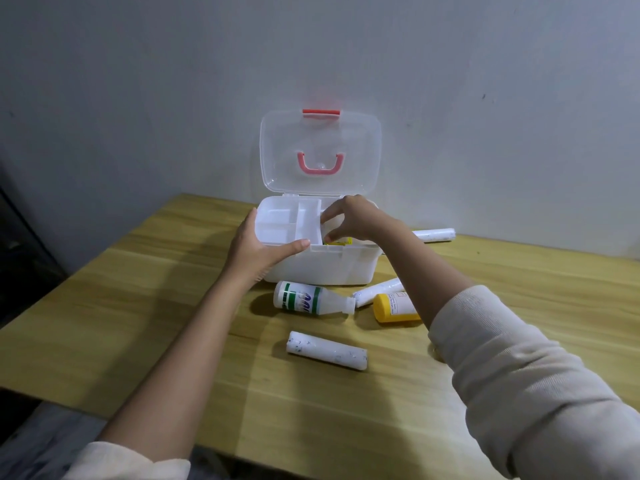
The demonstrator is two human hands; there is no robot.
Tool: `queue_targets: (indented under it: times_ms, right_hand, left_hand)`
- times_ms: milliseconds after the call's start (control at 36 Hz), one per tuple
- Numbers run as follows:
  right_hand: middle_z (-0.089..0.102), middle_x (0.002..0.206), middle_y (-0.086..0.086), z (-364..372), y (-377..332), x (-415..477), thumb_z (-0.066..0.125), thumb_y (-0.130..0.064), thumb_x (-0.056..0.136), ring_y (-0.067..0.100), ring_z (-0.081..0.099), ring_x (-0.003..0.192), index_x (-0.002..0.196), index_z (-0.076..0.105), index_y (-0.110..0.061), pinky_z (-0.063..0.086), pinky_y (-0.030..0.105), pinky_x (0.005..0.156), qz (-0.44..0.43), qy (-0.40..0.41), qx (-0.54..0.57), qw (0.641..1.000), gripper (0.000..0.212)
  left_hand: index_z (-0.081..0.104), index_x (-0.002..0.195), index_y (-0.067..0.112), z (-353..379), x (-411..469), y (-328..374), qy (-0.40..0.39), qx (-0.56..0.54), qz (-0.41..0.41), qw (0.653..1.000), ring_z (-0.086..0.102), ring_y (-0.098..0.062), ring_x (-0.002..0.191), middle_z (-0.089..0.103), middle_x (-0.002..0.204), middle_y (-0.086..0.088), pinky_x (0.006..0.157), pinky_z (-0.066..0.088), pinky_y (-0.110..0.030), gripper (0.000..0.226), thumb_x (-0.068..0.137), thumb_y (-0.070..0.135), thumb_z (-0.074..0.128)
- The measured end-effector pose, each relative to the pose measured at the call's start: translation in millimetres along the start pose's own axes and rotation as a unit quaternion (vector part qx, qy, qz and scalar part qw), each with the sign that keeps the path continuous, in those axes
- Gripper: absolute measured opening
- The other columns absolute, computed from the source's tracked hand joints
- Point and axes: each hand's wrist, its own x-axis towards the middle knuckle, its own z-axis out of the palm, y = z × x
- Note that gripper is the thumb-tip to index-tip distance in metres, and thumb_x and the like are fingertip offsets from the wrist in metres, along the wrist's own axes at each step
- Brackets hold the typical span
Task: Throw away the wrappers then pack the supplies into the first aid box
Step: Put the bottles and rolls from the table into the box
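Note:
A white first aid box (332,268) stands at the table's back, its clear lid (320,152) with pink handle raised against the wall. A white divided tray (289,220) sits in the box's left part. My left hand (258,249) grips the tray's left and front edge. My right hand (351,220) pinches its right edge. Something yellow (337,241) shows inside the box under the tray. In front lie a white bottle with green label (311,299), a yellow bottle (393,308) and a white bandage roll (327,350).
A second white roll (377,291) lies between the box and the yellow bottle, partly under my right arm. A third roll (434,234) lies behind the box on the right. The wooden table (138,306) ends at the wall behind and drops off on the left.

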Motion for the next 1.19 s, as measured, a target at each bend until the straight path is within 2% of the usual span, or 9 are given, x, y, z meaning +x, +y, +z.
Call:
queue_targets:
  times_ms: [250,417,500,556,639,722,833,1111,1194]
  right_hand:
    - [0.067,0.115,0.006,-4,8,-8,0.077,-0.018,0.072,0.021,0.061,0.106,0.108,0.069,-0.010,0.049,0.027,0.087,-0.011,0.032,0.044,0.998,0.038]
    - [0.070,0.102,0.003,-22,21,-56,0.072,-0.013,0.077,0.012,0.063,0.093,0.100,0.070,-0.010,0.050,0.023,0.086,0.005,0.138,0.151,0.979,0.023]
    - [0.068,0.094,0.001,-24,32,-88,0.071,-0.009,0.077,0.013,0.064,0.089,0.095,0.070,-0.010,0.055,0.030,0.085,0.025,0.212,0.211,0.954,0.018]
    - [0.069,0.092,0.002,-23,42,-109,0.072,-0.010,0.076,0.014,0.065,0.085,0.095,0.070,-0.009,0.057,0.026,0.081,0.042,0.228,0.227,0.946,0.018]
    - [0.070,0.097,0.006,-19,58,-139,0.077,-0.018,0.073,0.013,0.065,0.086,0.095,0.069,-0.010,0.054,0.013,0.075,0.071,0.158,0.219,0.960,0.025]
    - [0.067,0.105,-0.001,-9,75,-156,0.079,-0.021,0.070,0.010,0.060,0.097,0.104,0.068,-0.016,0.050,0.029,0.091,0.111,0.044,0.155,0.981,0.036]
    - [0.059,0.114,-0.010,8,89,-163,0.081,-0.035,0.062,0.011,0.054,0.106,0.117,0.059,-0.037,0.043,0.027,0.088,0.151,-0.042,0.079,0.985,0.059]
    - [0.059,0.113,-0.003,11,85,-166,0.081,-0.035,0.064,0.017,0.054,0.103,0.121,0.057,-0.030,0.043,0.027,0.082,0.143,-0.022,0.094,0.985,0.061]
    - [0.062,0.100,-0.001,4,85,-171,0.081,-0.030,0.067,0.013,0.057,0.089,0.118,0.062,-0.022,0.046,0.018,0.073,0.117,0.012,0.144,0.983,0.055]
  left_hand:
    - [0.049,0.126,0.027,0,1,-2,0.003,0.017,-0.017,1.000,0.055,-0.019,0.114,0.057,0.125,0.003,0.092,0.052,-0.042,0.101,0.039,0.067,0.080]
    - [0.050,0.129,0.017,3,-4,0,0.041,0.030,-0.030,0.998,0.051,-0.023,0.121,0.047,0.134,-0.005,0.099,0.049,-0.044,0.112,0.034,0.069,0.078]
    - [0.042,0.137,0.015,5,-9,3,0.045,0.033,-0.031,0.998,0.046,-0.025,0.127,0.044,0.139,-0.007,0.102,0.045,-0.045,0.112,0.043,0.064,0.080]
    - [0.036,0.141,0.015,8,-12,4,0.045,0.030,-0.033,0.998,0.042,-0.026,0.130,0.040,0.143,-0.007,0.105,0.042,-0.046,0.107,0.054,0.056,0.082]
    - [0.030,0.145,0.015,13,-14,5,0.049,0.029,-0.036,0.998,0.038,-0.026,0.134,0.036,0.148,-0.008,0.107,0.040,-0.045,0.102,0.064,0.049,0.081]
    - [0.026,0.147,0.014,14,-15,6,0.052,0.027,-0.045,0.997,0.037,-0.028,0.136,0.034,0.149,-0.009,0.107,0.039,-0.046,0.103,0.066,0.048,0.080]
    - [0.028,0.146,0.015,13,-16,7,0.052,0.017,-0.054,0.997,0.040,-0.029,0.134,0.037,0.148,-0.009,0.106,0.041,-0.048,0.105,0.063,0.050,0.082]
    - [0.028,0.147,0.015,15,-20,8,0.061,-0.001,-0.050,0.997,0.038,-0.026,0.135,0.038,0.148,-0.007,0.108,0.039,-0.044,0.103,0.065,0.045,0.082]
    - [0.018,0.151,0.016,15,-22,8,0.058,-0.017,-0.055,0.997,0.029,-0.024,0.142,0.028,0.155,-0.005,0.113,0.032,-0.041,0.107,0.068,0.042,0.082]
